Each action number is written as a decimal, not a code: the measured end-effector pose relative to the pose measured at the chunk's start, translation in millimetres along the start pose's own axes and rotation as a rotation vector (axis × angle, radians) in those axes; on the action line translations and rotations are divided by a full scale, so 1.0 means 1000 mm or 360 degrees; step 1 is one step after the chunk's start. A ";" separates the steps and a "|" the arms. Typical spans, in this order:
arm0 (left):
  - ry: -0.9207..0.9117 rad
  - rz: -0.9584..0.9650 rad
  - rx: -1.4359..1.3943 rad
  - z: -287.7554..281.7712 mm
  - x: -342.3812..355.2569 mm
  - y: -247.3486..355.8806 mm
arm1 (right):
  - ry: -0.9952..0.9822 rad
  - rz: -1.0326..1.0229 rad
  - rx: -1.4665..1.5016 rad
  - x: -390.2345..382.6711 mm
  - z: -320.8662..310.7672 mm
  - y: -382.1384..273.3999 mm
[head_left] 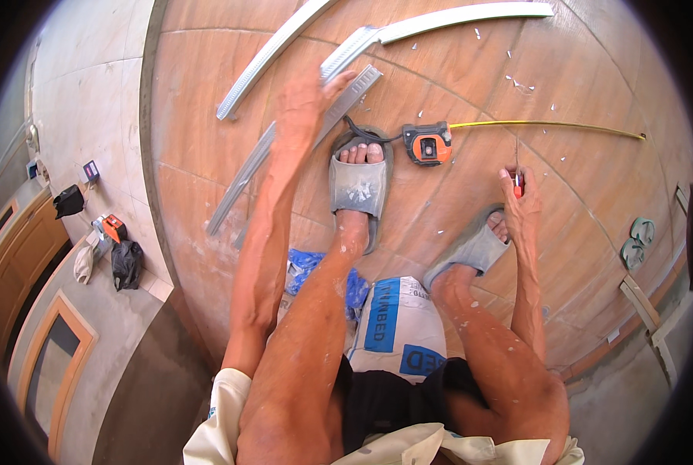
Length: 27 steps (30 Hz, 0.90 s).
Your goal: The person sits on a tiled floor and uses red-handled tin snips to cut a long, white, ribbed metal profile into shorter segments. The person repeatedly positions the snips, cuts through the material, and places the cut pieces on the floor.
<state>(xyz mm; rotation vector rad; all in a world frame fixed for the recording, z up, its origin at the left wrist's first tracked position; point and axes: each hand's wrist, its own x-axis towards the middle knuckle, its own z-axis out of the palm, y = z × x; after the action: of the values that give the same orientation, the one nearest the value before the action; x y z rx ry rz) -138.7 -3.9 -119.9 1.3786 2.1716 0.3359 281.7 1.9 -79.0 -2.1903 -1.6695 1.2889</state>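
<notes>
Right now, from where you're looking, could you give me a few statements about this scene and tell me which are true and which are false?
1. The left hand is by the metal strips. True, though blur hides whether it grips one.
2. Both hands are empty. False: the right hand holds a red-handled tool.
3. The tape measure lies on the floor with its yellow blade drawn out. True.
4. The person wears tall boots. False: the feet are in grey sandals.
5. A white and blue sack lies between the person's legs. True.
</notes>
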 end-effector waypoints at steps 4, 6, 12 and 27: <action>0.0143 0.0158 0.0218 0.003 -0.001 -0.033 | 0.0060 -0.0108 -0.0015 0.004 0.001 0.014; 0.0050 0.0039 0.0190 0.001 -0.007 -0.036 | 0.0077 -0.0141 -0.0021 0.008 0.000 0.022; 0.0262 0.0184 0.0335 0.007 -0.006 -0.036 | 0.0057 -0.0096 -0.0131 0.016 -0.006 0.026; 0.0375 0.0091 0.0230 0.020 -0.161 -0.095 | 0.0160 -0.0388 -0.0227 0.022 0.006 0.058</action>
<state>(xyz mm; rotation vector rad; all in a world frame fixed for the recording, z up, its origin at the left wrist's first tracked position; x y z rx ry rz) -146.2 -191.0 -132.3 1.5507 2.3907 0.3859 322.1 -5.3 -125.9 -2.0054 -1.9686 1.0110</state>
